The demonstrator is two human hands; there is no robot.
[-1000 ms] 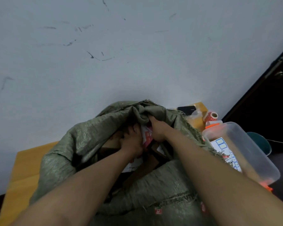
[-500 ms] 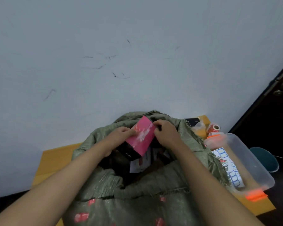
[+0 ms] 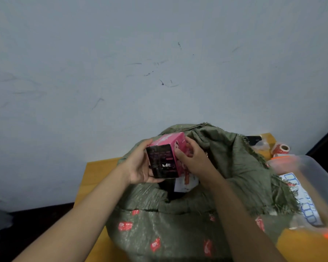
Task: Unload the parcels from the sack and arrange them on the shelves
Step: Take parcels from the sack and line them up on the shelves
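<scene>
Cardboard parcel (image 3: 166, 155), probably light and stiff; left hand (image 3: 140, 165) and right hand (image 3: 192, 159) grip its opposite sides above the sack (image 3: 235, 167).

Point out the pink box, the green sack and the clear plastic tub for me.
pink box (image 3: 164, 163): head view, its dark front face.
green sack (image 3: 240, 167): head view, folded-back right wall.
clear plastic tub (image 3: 318, 178): head view, its translucent side.
</scene>
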